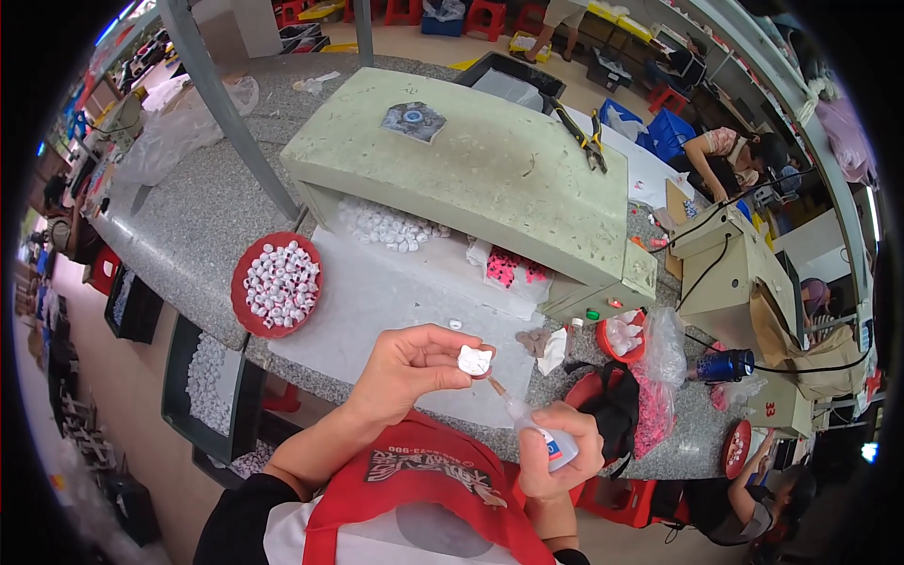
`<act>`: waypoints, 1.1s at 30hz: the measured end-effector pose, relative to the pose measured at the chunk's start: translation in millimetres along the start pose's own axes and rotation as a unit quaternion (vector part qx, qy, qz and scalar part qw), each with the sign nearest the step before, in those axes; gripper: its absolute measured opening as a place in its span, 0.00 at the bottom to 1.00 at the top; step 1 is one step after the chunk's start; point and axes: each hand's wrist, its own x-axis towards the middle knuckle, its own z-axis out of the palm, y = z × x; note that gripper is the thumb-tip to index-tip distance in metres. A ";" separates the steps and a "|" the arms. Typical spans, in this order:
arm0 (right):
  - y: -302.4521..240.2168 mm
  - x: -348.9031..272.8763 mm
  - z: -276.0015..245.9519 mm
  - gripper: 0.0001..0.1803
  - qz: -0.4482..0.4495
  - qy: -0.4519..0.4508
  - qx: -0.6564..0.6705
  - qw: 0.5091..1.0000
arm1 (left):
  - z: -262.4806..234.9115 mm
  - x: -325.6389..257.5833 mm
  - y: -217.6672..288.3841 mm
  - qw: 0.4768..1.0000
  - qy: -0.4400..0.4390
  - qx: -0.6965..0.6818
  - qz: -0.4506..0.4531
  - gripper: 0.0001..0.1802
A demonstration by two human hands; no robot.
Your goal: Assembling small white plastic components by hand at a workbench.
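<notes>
Between the thumb and fingers of my left hand (403, 370) is a small white cat-head-shaped piece (475, 361). My right hand (563, 450) is wrapped round a clear squeeze bottle (561, 446) with a narrow brownish nozzle. The nozzle tip points up at the lower edge of the white piece; whether they touch I cannot tell. Just beyond my left hand, one small white piece (455, 324) lies on the white paper (377, 301). To the left stands a red bowl (241, 299) full of white pieces with dark and pink marks.
A pale green metal housing (452, 160) spans the bench, with white pieces (391, 228) and pink pieces (508, 269) beneath it. Pliers (586, 141) lie on top. At the right are a red bowl (604, 341), a black bag (612, 405) and a dark blue cup (723, 365). Other people work nearby.
</notes>
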 end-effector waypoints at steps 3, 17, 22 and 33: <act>1.2 -0.2 -0.6 0.11 -0.003 0.004 0.000 1.000 | -1.1 0.7 -0.2 1.000 0.001 -0.007 0.002 0.17; -0.1 7.2 3.7 0.10 -0.007 0.003 0.006 1.000 | -0.8 5.5 -4.3 1.000 0.023 -0.016 0.003 0.18; 17.7 -2.6 -0.3 0.11 0.227 0.033 0.063 0.971 | -11.1 6.8 -8.4 0.999 0.034 0.016 -0.019 0.18; 253.5 -131.4 67.4 0.15 0.610 -0.067 -0.138 0.777 | -21.9 17.0 -35.8 0.997 0.064 0.030 -0.016 0.18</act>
